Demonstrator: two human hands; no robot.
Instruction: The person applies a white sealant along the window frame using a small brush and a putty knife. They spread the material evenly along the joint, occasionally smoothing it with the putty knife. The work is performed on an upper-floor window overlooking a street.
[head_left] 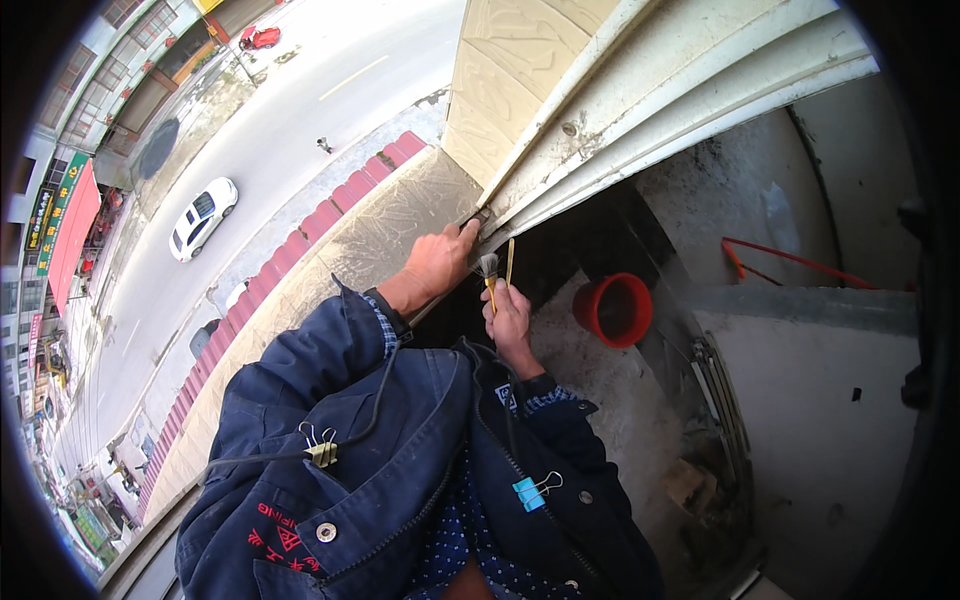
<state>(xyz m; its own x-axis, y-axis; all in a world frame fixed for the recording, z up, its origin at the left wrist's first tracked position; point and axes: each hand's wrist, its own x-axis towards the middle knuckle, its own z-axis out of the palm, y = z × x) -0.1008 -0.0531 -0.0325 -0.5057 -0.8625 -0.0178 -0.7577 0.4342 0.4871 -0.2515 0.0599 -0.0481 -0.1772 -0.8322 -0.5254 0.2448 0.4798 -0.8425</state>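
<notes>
My left hand [437,264] reaches to the lower corner of a pale metal window frame [570,130]. Its fingers are bent together at a small dark piece [479,216] there; I cannot make out whether that piece is loose or part of the frame. Just to the right, my right hand [510,322] grips a small paintbrush [489,268] with grey bristles pointing up and a yellow handle. A thin yellowish stick [511,262] also rises from that hand, its kind unclear. The bristles are close below the frame's corner and the left fingers.
A tiled outer ledge [400,215] runs under my left arm, with a red corrugated roof [330,210] beyond it. Far below lies a street with a white car [204,219]. Indoors, a red bucket [613,310] stands on the floor, near a low wall [810,370] and a red-handled tool [790,262].
</notes>
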